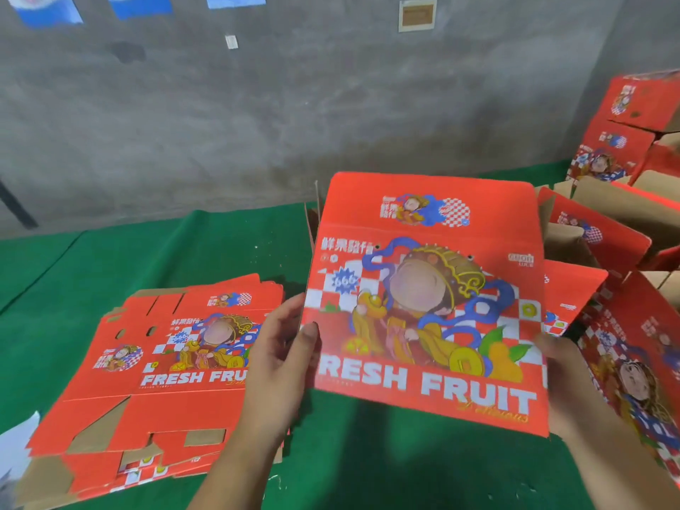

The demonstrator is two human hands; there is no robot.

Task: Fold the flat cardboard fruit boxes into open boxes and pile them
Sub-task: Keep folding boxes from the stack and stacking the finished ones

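Observation:
I hold one red "FRESH FRUIT" cardboard box (427,288) up over the green table, its printed face toward me, still mostly flat. My left hand (283,347) grips its left edge with the thumb on the front. Its right edge is gripped by my right hand (563,366), which is partly hidden behind the board. To the left, a stack of flat red boxes (158,366) lies on the table. Folded open boxes (603,230) are piled at the right, with more stacked higher up (633,119).
The green cloth-covered table (110,263) runs up to a grey concrete wall (257,115). A folded box (640,373) stands close by my right forearm. White paper (14,447) lies at the left edge.

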